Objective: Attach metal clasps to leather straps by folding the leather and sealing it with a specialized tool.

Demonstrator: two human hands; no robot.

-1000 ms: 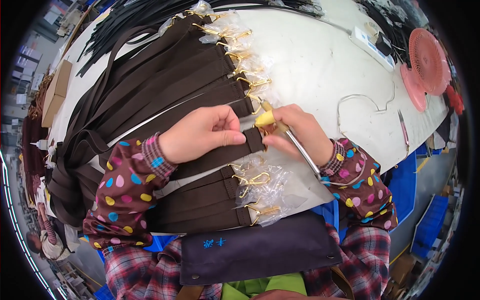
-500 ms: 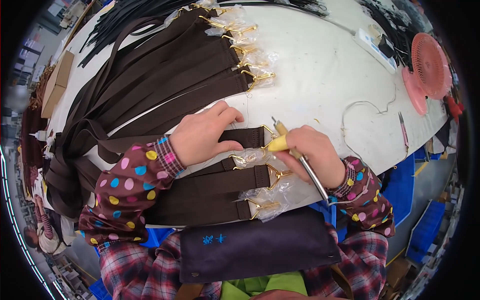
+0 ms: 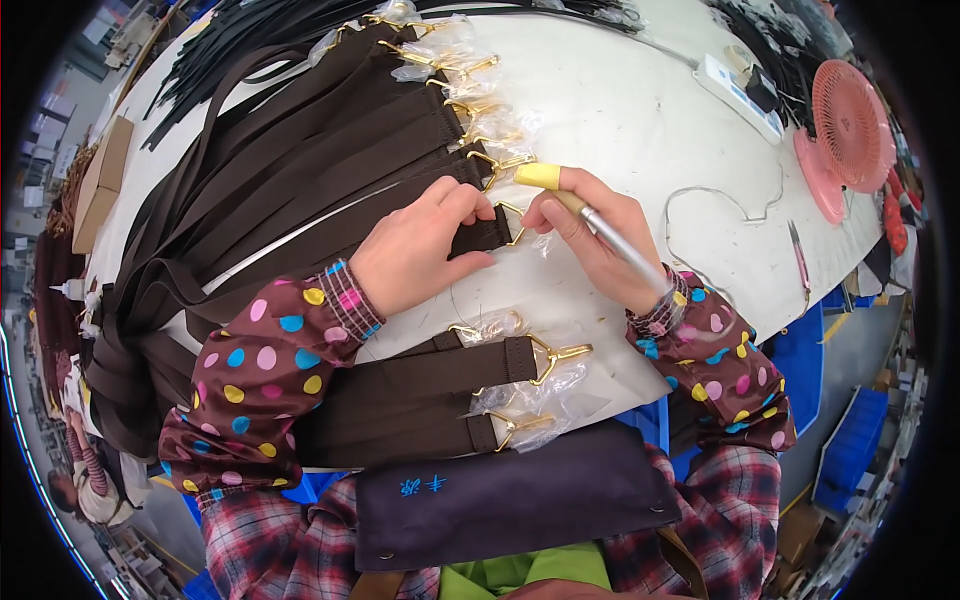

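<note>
My left hand (image 3: pixel 415 240) lies over a dark brown webbing strap (image 3: pixel 484 233), with thumb and curled fingers on either side of its end. A gold triangular ring (image 3: pixel 514 222) sticks out of that end, touching or very near my right fingertips. My right hand (image 3: pixel 610 235) is closed around a corded pen-shaped tool (image 3: pixel 622 248) with a tan grip and silver barrel. Yellow tape (image 3: pixel 538 176) wraps my right index finger, which reaches toward the gold hook (image 3: pixel 505 160) of a neighbouring strap. The tool's tip is hidden behind my fingers.
More brown straps (image 3: pixel 330 130) with plastic-wrapped gold hooks lie fanned on the white table (image 3: pixel 600 110). Two nearer straps (image 3: pixel 440 372) lie by my body. A pink fan (image 3: pixel 850 125), white power strip (image 3: pixel 740 95) and tweezers (image 3: pixel 800 258) sit to the right.
Both hands have moved away from my body, and the strap under my left hand has slid up against the far group. A wider gap separates it from the two near straps.
</note>
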